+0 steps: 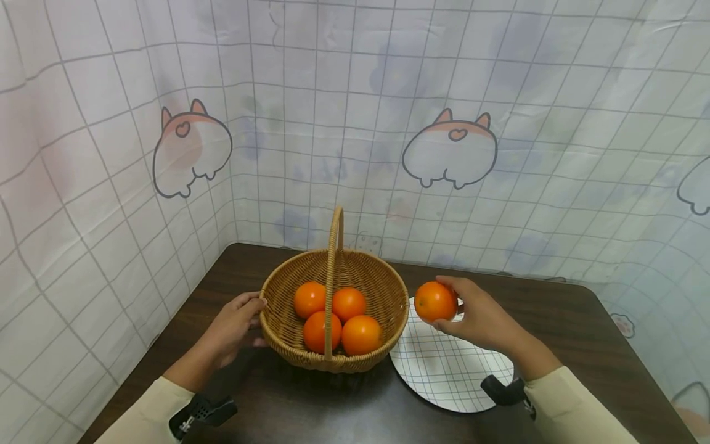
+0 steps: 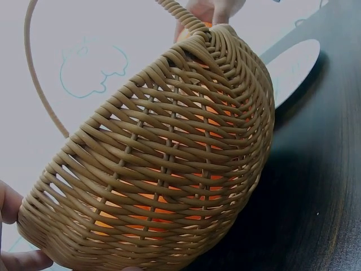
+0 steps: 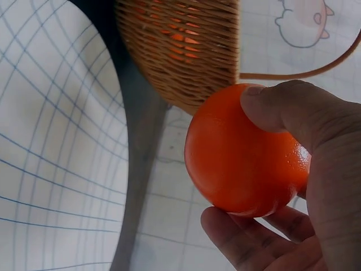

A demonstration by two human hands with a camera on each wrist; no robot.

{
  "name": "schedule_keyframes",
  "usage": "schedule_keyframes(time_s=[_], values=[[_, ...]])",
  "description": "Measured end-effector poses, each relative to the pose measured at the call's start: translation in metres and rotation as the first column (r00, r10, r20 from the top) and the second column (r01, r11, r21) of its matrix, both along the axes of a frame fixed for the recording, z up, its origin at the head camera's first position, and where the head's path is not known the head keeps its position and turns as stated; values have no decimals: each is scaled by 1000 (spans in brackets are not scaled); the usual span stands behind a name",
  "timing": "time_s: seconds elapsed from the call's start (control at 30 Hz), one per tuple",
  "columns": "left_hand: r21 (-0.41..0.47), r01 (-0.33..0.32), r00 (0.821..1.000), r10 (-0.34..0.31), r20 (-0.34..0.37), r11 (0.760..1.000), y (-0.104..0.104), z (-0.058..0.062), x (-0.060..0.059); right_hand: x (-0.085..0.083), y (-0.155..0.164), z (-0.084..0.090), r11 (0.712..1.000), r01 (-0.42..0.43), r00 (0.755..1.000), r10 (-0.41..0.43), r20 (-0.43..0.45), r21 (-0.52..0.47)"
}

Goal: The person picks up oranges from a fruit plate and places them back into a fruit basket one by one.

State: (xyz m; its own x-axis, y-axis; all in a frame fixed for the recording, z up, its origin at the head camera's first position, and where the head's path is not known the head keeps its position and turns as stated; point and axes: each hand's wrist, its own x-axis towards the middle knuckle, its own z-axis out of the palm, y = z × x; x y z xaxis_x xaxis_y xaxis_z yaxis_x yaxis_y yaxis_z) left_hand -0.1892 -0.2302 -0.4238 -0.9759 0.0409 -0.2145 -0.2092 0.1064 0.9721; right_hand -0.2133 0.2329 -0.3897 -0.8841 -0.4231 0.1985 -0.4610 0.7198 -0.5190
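A wicker basket (image 1: 394, 275) with a tall arched handle (image 1: 331, 265) stands on the table, several oranges (image 1: 362, 335) lying inside it. My left hand (image 1: 235, 325) grips the basket's left rim, fingertips at the edge and other fingers along the outer wall. In the left wrist view, the woven side (image 2: 163, 147) fills the picture and orange shows through its gaps. My right hand (image 1: 481, 316) holds another orange (image 1: 434, 302) between thumb and fingers, above the far part of the plate (image 1: 444, 364) and just right of the basket. The right wrist view shows the thumb (image 3: 268, 110) pressed on this orange.
The round white plate with a grid pattern lies right of the basket, partly under the right hand. A dark wood table (image 1: 566, 320) carries everything. Grid-patterned cloth (image 1: 355, 123) with cartoon animals hangs behind and at both sides.
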Motion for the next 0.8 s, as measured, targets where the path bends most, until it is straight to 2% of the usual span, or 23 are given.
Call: schedule_keyframes(time_s=[0.27, 0.8], values=[[-5, 2, 1000, -2, 2, 1000, 0, 0, 0, -4, -7, 11, 1000, -8, 1000, 9, -13, 18], [-3, 5, 1000, -5, -3, 1000, 0, 0, 1, -8, -25, 28, 1000, -22, 1000, 22, 0, -10]])
